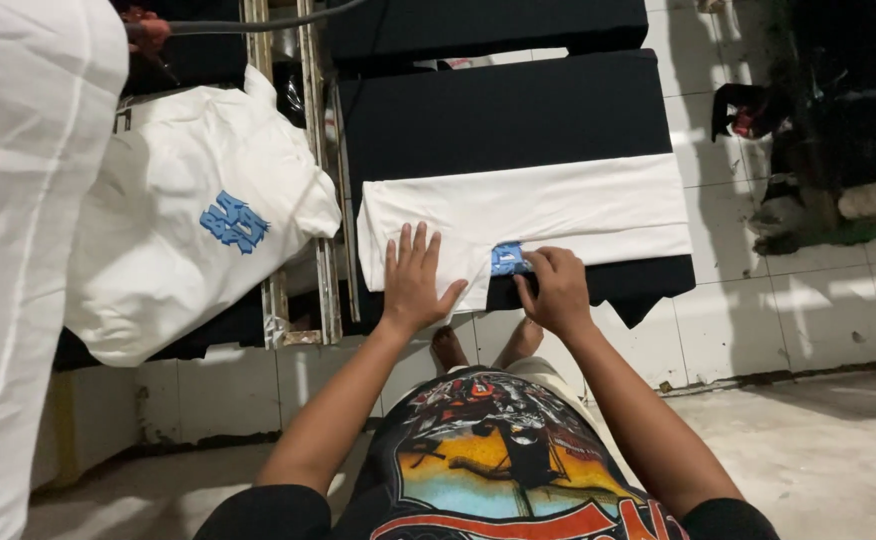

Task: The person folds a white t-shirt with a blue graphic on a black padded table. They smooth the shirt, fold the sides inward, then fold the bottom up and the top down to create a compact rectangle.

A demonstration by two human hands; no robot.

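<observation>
- White tiled floor (pixel 738 330) surrounds a black padded tabletop (pixel 503 115).
- Folded white shirt (pixel 558 210) lies across the tabletop, at twelve o'clock from the person.
- Left hand (pixel 413 280) presses flat, fingers spread.
- Right hand (pixel 558 290) has its grip pinched on the blue label (pixel 508 258).
- Judged step: smoothing and squaring the fold; steady, even pressure seems needed.
- Another white shirt (pixel 188 220) lies at ten o'clock.

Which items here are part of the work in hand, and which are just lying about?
In hand:
- left hand, flat on the folded white cloth garment
- right hand, pinching the garment's small blue label
- black padded board under the garment

Lying about:
- white shirt with blue print on the left
- white fabric hanging at far left
</observation>
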